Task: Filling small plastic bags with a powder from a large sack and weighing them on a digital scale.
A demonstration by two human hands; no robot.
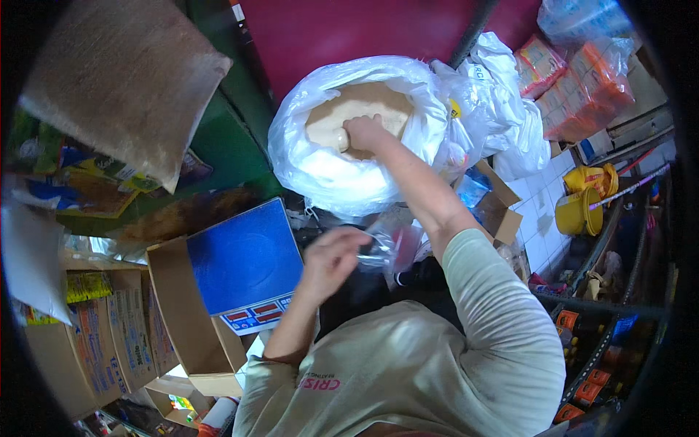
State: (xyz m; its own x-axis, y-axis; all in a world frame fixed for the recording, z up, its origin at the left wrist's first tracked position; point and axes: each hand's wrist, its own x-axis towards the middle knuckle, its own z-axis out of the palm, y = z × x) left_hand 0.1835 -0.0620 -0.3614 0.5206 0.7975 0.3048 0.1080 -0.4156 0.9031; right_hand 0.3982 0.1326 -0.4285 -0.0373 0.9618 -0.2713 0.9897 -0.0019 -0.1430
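Observation:
Deep in the opening of a large white plastic-lined sack lies a pale tan granular material. My right hand reaches into the sack and grips a cream-coloured scoop or cup, whose far part lies against the grains. Lower down, in front of my body, my left hand is slightly blurred. Its fingertips hold the edge of a clear plastic bag, which hangs towards the right. Left of that hand is a digital weighing scale with a blue platform and red displays.
An open cardboard box stands beside the scale. White plastic bags and wrapped orange packs crowd the right of the sack. A yellow bucket stands on the tiles. A full brownish sack is at upper left.

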